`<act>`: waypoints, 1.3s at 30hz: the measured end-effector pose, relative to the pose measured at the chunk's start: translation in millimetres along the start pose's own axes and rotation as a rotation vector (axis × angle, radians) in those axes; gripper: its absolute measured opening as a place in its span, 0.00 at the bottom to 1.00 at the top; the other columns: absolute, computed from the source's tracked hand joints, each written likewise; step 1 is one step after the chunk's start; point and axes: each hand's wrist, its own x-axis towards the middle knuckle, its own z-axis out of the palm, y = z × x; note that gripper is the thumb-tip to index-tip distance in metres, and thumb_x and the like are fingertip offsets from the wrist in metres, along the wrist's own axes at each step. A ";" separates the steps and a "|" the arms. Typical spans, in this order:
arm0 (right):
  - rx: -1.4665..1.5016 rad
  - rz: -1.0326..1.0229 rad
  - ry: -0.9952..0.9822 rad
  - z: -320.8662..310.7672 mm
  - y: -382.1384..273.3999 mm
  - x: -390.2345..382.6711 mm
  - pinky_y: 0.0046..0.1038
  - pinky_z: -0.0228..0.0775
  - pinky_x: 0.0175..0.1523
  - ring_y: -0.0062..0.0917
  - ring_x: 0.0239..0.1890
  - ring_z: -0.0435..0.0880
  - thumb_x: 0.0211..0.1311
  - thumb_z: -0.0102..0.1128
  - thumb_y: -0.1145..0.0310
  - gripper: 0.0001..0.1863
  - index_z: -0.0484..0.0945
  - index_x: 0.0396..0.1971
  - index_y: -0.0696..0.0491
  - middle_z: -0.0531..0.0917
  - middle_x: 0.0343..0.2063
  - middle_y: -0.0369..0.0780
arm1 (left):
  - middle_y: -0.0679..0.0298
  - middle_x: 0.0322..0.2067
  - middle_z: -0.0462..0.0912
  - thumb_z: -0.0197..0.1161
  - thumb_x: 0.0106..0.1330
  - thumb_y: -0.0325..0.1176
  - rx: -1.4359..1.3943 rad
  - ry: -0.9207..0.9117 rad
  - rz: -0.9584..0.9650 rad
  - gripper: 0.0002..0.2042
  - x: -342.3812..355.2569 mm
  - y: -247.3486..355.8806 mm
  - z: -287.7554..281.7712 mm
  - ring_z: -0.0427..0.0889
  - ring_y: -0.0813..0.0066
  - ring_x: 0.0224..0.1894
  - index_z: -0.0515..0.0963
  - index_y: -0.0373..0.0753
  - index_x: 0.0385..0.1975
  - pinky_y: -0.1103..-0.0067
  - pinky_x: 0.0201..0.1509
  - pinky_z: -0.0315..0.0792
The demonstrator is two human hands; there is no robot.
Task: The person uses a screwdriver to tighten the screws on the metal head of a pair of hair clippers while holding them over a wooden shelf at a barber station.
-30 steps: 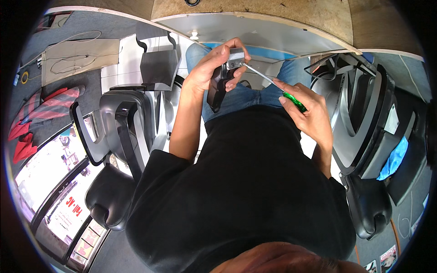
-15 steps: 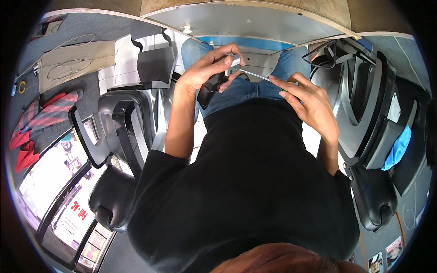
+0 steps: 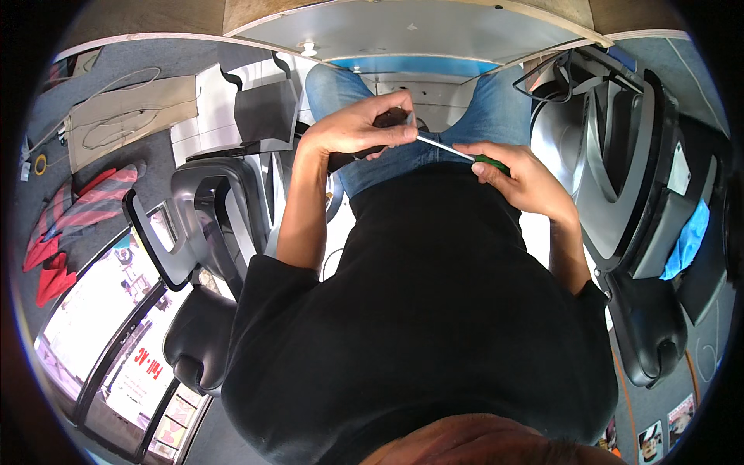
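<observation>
Above my lap, my left hand [image 3: 358,129] is closed around a black device [image 3: 342,160], which had a silvery block at one end. My fingers now cover most of it, so its exact kind is unclear. To the right, my right hand [image 3: 521,177] grips a screwdriver [image 3: 448,147] by its green handle, thumb and fingers pressed along it. The bare metal shaft slants up and left, and its tip end meets the thumb and fingertips of my left hand. Whether the tip touches the device is hidden.
A grey panel with a wooden edge [image 3: 411,31] spans the space ahead of my knees. Black padded chairs stand at the left [image 3: 217,201] and right [image 3: 620,170]. Red and grey cloth [image 3: 93,201] and a brown board [image 3: 132,116] lie at far left. A blue cloth [image 3: 687,242] hangs at right.
My left hand has turned the device, so its silvery block is now largely hidden. My right hand has dropped slightly, and more of the green handle shows.
</observation>
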 end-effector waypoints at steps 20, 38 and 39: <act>-0.295 -0.163 0.285 44.9 39.7 8.0 0.33 0.76 0.31 0.31 0.22 0.82 0.73 0.62 0.68 0.20 0.83 0.62 0.39 0.79 0.21 0.39 | 0.71 0.24 0.71 0.66 0.75 0.46 0.207 -0.055 -0.206 0.17 13.7 -0.4 0.8 0.70 0.84 0.23 0.70 0.40 0.40 0.82 0.22 0.65; 0.267 0.030 0.140 22.3 -24.5 5.4 0.30 0.80 0.42 0.28 0.36 0.87 0.76 0.59 0.72 0.23 0.73 0.68 0.52 0.85 0.43 0.44 | 0.60 0.27 0.71 0.62 0.61 0.74 -0.619 0.023 0.360 0.40 10.9 -20.6 -13.3 0.72 0.77 0.14 0.70 0.35 0.46 0.80 0.14 0.69; 0.030 -0.153 0.255 25.4 -22.1 7.1 0.33 0.80 0.46 0.32 0.39 0.88 0.75 0.60 0.72 0.22 0.76 0.66 0.51 0.87 0.46 0.45 | 0.61 0.26 0.72 0.61 0.63 0.72 -0.608 0.025 0.366 0.39 10.3 -21.6 -13.4 0.72 0.76 0.15 0.71 0.34 0.46 0.80 0.16 0.69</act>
